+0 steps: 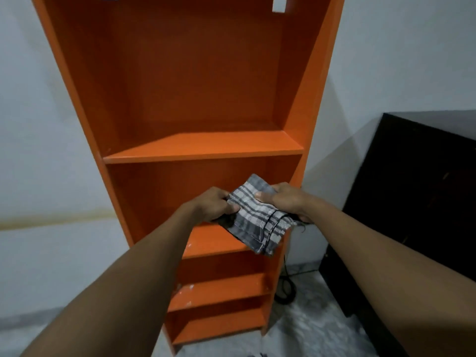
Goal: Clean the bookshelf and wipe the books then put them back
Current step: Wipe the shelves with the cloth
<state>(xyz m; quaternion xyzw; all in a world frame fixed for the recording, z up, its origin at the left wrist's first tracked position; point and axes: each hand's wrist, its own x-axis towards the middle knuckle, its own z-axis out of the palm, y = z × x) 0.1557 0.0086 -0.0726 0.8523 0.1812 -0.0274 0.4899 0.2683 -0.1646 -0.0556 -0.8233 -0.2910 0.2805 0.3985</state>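
An orange bookshelf (203, 150) stands against the pale wall, and none of its several shelves holds a book. In front of its middle shelves I hold a folded grey and white checked cloth (255, 217) with both hands. My left hand (219, 206) grips the cloth's left edge, fingers curled round it. My right hand (286, 200) pinches the right edge, thumb on top. A lower corner of the cloth hangs down over the shelf edge. No books are in view.
A dark cabinet (412, 202) stands to the right of the bookshelf. A black cable (284, 289) lies coiled on the marbled floor (309, 328) between them. White scuff marks dot the left ends of the lower shelves.
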